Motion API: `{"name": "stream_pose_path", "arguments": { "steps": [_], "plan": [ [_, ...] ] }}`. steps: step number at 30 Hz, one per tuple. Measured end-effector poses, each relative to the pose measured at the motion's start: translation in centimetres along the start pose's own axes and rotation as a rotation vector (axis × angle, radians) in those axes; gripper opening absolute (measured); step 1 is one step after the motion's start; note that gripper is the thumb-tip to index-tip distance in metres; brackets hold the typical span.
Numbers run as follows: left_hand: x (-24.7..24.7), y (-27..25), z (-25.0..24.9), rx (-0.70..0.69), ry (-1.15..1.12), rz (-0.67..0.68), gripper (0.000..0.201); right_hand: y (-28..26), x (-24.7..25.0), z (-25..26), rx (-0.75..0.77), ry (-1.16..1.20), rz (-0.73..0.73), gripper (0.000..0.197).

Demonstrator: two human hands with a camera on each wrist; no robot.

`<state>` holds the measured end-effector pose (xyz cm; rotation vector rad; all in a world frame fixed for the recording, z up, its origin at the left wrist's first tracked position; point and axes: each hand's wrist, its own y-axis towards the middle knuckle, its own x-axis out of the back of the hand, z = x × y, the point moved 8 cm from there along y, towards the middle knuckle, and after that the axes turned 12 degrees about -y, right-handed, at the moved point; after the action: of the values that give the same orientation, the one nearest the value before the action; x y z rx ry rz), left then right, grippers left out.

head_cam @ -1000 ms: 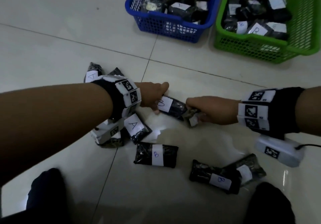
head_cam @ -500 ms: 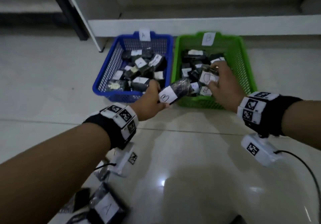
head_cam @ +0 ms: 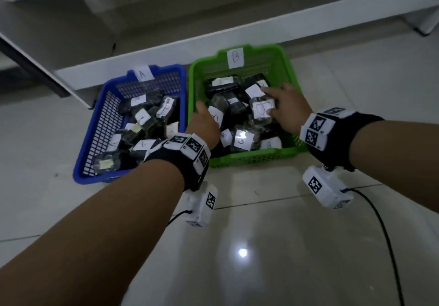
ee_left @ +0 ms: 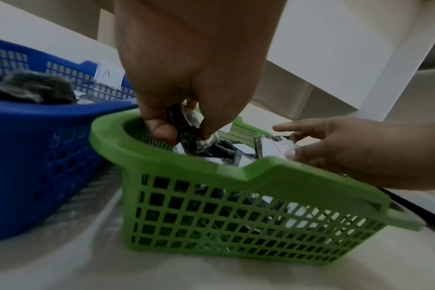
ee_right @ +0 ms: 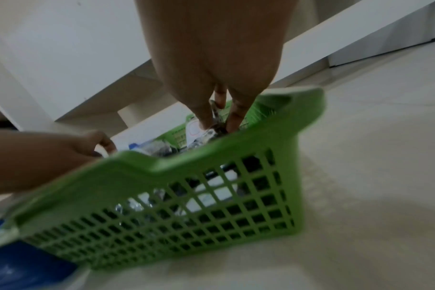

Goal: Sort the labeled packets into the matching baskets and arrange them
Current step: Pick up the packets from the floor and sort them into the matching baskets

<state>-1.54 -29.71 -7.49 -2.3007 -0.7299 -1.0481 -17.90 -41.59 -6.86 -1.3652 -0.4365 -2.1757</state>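
The blue basket (head_cam: pixel 99 137) with the A tag sits on the left, full of dark packets. Right beside it is the green basket (head_cam: pixel 291 72) with the B tag. The left hand (head_cam: pixel 204 125) is over the green basket's left side, pinching a dark packet (ee_left: pixel 186 125). The right hand (head_cam: pixel 287 108) is over the right side, holding a B packet (head_cam: pixel 262 112) by its edge above the pile

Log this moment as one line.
left hand: pinches packet | right hand: holds B packet | both over green basket
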Motion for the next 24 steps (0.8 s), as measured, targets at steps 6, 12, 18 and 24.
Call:
{"name": "stream_pose_path", "arguments": {
  "steps": [6, 12, 18, 24],
  "plan": [
    [-0.3, -0.3, 0.0, -0.117, 0.173, -0.069, 0.042, 0.4, -2.8, -0.5, 0.039, -0.072, -0.011, 0.036],
    [0.5, -1.6, -0.7, -0.227, 0.36, -0.146, 0.041, 1.1, -3.9, 0.9, 0.122, -0.234, -0.04, 0.037],
    [0.7, -1.9, -0.5, -0.331, 0.511, 0.02, 0.039, 1.0, -3.2, 1.5, 0.117, -0.231, 0.04, 0.016],
    [3.0, -7.7, 1.7, -0.4, 0.309, 0.094, 0.051, -1.9, -0.9, 3.7, 0.073, -0.359, -0.016, 0.024]
  ]
}}
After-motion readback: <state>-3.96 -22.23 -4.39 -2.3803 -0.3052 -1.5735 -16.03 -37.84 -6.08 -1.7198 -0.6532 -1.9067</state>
